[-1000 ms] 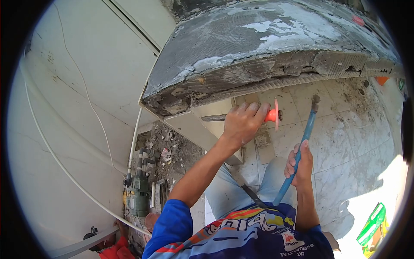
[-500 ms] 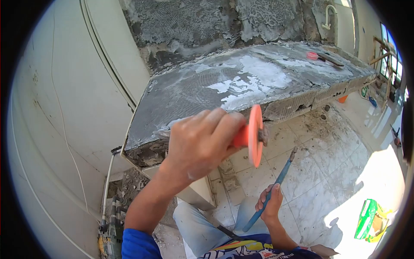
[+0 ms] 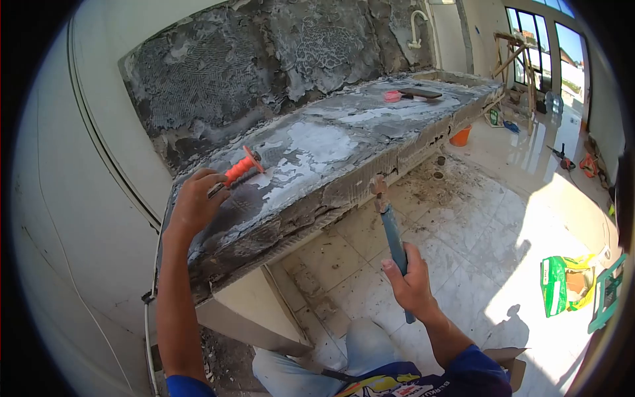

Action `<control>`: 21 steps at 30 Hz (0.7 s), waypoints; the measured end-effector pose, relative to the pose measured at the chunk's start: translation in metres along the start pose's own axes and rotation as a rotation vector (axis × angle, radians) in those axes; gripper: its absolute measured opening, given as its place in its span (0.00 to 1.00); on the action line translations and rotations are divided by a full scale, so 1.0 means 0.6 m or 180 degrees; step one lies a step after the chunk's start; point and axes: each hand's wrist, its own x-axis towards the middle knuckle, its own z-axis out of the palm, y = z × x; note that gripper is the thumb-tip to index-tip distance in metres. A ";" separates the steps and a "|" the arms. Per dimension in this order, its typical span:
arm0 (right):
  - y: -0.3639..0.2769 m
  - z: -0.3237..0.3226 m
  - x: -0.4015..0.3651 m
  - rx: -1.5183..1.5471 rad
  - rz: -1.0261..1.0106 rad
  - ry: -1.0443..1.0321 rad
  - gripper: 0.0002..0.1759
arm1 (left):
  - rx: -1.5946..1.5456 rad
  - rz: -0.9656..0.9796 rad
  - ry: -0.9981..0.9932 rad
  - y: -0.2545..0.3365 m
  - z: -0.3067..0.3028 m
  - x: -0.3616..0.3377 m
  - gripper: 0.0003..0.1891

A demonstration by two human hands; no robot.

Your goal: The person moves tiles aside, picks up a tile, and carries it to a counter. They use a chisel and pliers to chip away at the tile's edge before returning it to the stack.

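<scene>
My left hand (image 3: 198,197) is closed around the shaft end of a chisel (image 3: 239,171) with a ribbed orange grip and a round orange hand guard. The guard end points away to the right, low over the near left part of the rough concrete counter (image 3: 311,198). Patches of white coating cover part of the counter's grey top. In front of the counter's edge, my right hand (image 3: 411,281) grips a hammer (image 3: 395,238) by its blue handle, the worn metal head pointing up and away.
On the far counter top lie a pink object (image 3: 393,96) and a dark flat tool (image 3: 421,93). An orange bucket (image 3: 460,136) stands below. Debris (image 3: 456,188) litters the tiled floor. A green and yellow bag (image 3: 565,284) lies at the right, and a white pipe (image 3: 415,30) sticks from the wall.
My left hand has moved left and away with the chisel, down to the counter top. My right hand has raised the hammer forward toward the counter edge. The view has tilted up and turned right.
</scene>
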 end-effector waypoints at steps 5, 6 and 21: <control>-0.046 -0.040 0.143 -0.1218 -0.1174 0.0257 0.15 | -0.0086 -0.0333 0.0945 0.104 -0.054 -0.164 0.14; -0.046 -0.047 0.173 -0.1386 -0.1302 0.0385 0.15 | -0.0009 -0.0442 0.1076 0.111 -0.056 -0.197 0.15; -0.096 0.153 0.508 -0.3287 -0.1366 -0.1011 0.17 | 0.1003 -0.0931 0.1642 0.057 -0.004 -0.300 0.18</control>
